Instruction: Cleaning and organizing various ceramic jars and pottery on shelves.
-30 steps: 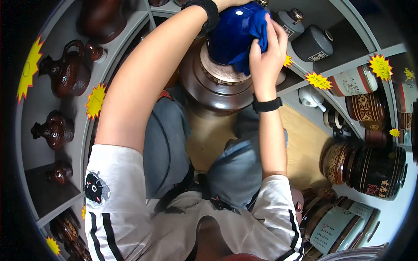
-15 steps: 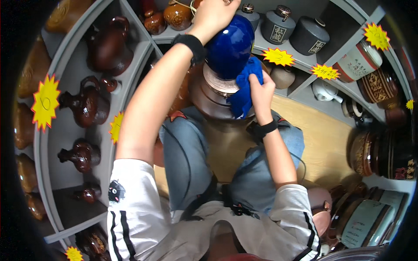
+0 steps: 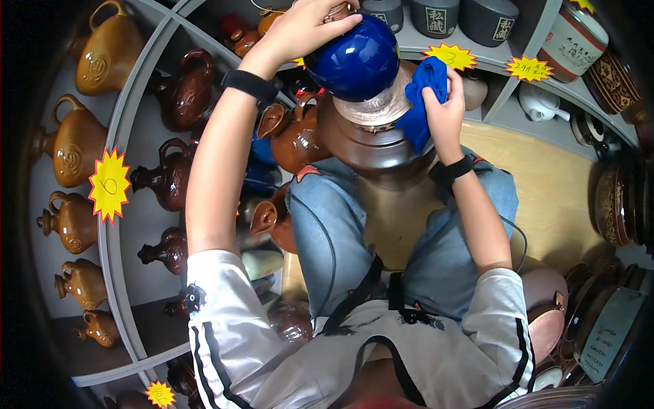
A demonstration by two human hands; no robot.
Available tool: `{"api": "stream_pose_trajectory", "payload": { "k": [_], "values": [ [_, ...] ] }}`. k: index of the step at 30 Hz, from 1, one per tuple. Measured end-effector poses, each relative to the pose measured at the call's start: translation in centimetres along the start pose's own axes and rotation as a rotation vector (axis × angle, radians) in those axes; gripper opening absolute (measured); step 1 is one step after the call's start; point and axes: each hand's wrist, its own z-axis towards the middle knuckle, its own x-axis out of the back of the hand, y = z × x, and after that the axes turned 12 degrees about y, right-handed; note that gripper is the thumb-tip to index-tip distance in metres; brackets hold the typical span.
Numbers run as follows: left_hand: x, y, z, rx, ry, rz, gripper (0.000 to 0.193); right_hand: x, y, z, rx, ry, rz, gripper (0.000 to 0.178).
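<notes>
My left hand is closed at the top of a round, glossy dark-blue ceramic jar, around its coppery neck or stopper; the fingertips are partly hidden. The blue jar leans to the left above the pale, silvery lid of a big dark-brown jar standing before my knees. I cannot tell whether it touches that lid. A crumpled blue cloth is pinched between the thumb and fingers of my right hand. The cloth hangs at the brown jar's right side, apart from the blue jar.
Grey shelves on the left carry tan jugs and dark-brown jugs. Brown pitchers stand beside my left knee. Ahead are dark-grey jars and a white teapot. Large jars line the right side.
My left hand has tipped the blue jar further left. The blue cloth, against the jar's lower right side before, has moved away from it to the right. My view has shifted leftward.
</notes>
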Motion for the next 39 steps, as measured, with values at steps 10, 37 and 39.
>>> {"api": "stream_pose_trajectory", "payload": {
  "k": [10, 37, 39],
  "values": [
    [-1.8, 0.1, 1.6, 0.085, 0.083, 0.147, 0.027, -0.6, -0.7, 0.5, -0.029, 0.063, 0.124, 0.046],
    [-5.7, 0.5, 6.8, 0.060, 0.061, 0.289, 0.041, -2.2, -6.4, 1.7, 0.917, -0.310, -0.433, 0.056],
    [-5.7, 0.2, 7.1, 0.052, 0.055, 0.301, 0.040, -1.5, -5.3, 0.9, 0.942, -0.388, -0.442, 0.054]
  ]
}}
